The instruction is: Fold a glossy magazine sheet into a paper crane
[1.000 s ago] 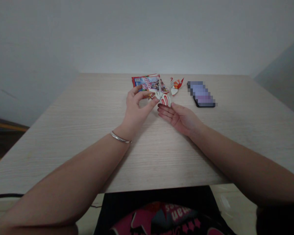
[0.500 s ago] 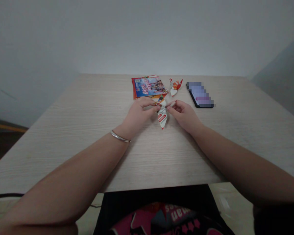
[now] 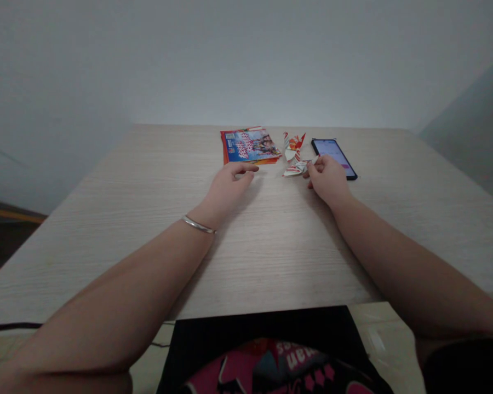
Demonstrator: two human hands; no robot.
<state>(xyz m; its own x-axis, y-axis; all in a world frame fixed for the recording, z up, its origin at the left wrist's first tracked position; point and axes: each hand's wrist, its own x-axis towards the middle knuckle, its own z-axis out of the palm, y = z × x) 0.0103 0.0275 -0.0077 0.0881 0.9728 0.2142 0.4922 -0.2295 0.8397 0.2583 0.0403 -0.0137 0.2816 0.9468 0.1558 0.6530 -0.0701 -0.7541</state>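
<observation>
My right hand pinches a folded paper crane, white with red print, between thumb and fingers. Part of the crane is hidden behind the fingertips. Just beyond it stands a second paper crane in orange, red and white. My left hand holds nothing; its thumb and fingers are apart, over the near edge of a stack of printed leaflets, blue on top with orange-red sheets beneath.
A dark-edged phone with a lit screen lies at the right, partly behind my right hand. The pale wooden table meets a wall at its far edge. A dark cable runs at the lower left.
Both hands were on the white crane; my left hand has let go and drawn slightly left. My right hand has carried the crane right, turning it sideways, close to the other crane.
</observation>
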